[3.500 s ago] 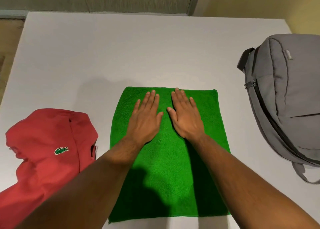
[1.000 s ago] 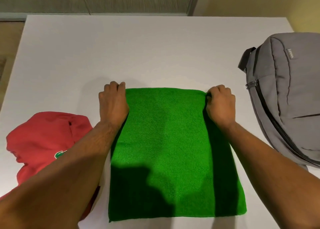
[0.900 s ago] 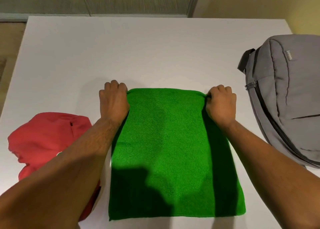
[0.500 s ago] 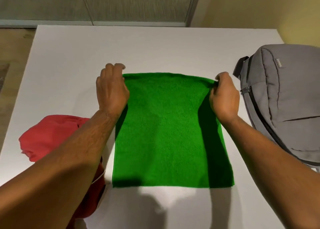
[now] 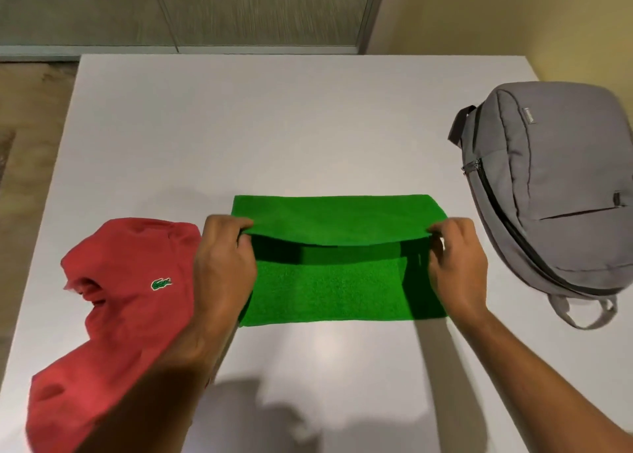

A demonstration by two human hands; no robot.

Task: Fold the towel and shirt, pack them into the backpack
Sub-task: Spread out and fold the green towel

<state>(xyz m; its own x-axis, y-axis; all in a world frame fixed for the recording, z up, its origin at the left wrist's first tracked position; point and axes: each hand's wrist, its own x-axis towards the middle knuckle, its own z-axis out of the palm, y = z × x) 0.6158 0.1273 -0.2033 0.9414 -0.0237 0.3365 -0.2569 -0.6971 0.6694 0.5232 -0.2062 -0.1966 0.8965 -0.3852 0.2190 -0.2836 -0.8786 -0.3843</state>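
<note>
Green towel (image 5: 329, 291) being held half-folded on white tabletop (image 5: 274, 137), raised edge being pinched by left hand (image 5: 224, 267) and right hand (image 5: 457, 267), red shirt (image 5: 116, 315) left, grey backpack (image 5: 555, 192) right.

No words can be read; the red shirt (image 5: 113, 302) bears a green crocodile logo (image 5: 161, 284), and the backpack's (image 5: 555, 192) small label (image 5: 528, 116) is illegible.

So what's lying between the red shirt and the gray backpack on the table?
The green towel, half folded, held at its corners by both hands, in the head view.
</note>
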